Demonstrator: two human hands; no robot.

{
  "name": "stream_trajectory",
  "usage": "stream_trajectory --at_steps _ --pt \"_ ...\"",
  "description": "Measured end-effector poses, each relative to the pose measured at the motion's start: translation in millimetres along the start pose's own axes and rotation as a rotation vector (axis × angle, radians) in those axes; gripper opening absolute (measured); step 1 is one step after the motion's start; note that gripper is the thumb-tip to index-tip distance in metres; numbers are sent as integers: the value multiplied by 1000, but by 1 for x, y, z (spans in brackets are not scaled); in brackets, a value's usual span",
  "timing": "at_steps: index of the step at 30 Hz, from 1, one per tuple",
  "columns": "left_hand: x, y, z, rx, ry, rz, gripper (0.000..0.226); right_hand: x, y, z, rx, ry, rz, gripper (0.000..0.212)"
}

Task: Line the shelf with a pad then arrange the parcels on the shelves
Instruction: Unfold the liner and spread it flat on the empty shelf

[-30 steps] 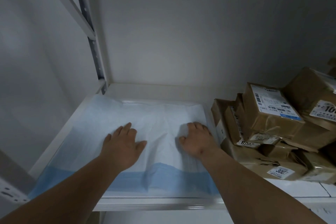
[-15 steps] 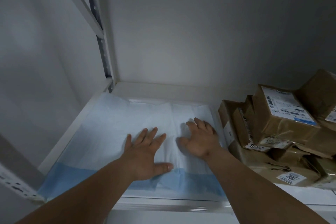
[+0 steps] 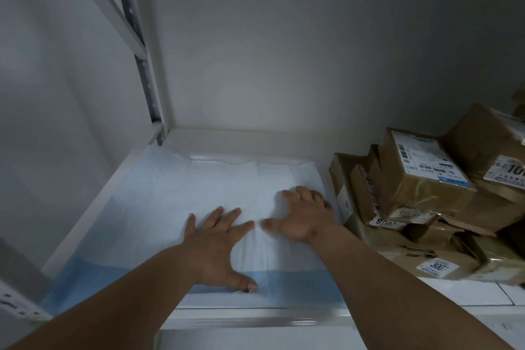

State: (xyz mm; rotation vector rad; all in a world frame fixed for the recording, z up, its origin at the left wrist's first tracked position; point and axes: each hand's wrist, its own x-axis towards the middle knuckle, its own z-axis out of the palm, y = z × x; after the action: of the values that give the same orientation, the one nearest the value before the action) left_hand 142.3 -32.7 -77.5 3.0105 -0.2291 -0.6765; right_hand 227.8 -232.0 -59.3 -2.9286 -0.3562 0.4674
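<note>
At the far left the shelf's upright post (image 3: 133, 45) rises behind the white shelf (image 3: 93, 204). The pad (image 3: 159, 207) lies flat on that shelf, its blue band along the front edge. My left hand (image 3: 218, 247) presses palm-down on the pad, fingers spread and straight, thumb reaching onto the blue band. My right hand (image 3: 301, 216) lies flat beside it, fingers splayed toward the pad's right edge. The brown parcels (image 3: 420, 202) are piled just beyond, on the shelf's right part.
</note>
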Motion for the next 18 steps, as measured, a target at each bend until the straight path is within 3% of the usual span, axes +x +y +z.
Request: stream_trajectory --at_steps 6,13,18 --pt "-3 3 -4 -16 -9 -27 121 2 8 4 -49 -112 9 109" --pt "-6 10 -4 -68 -16 -9 117 1 -4 13 -18 9 -53 94" --pt "-5 4 -6 -167 85 -37 95 1 2 15 -44 95 -39 83"
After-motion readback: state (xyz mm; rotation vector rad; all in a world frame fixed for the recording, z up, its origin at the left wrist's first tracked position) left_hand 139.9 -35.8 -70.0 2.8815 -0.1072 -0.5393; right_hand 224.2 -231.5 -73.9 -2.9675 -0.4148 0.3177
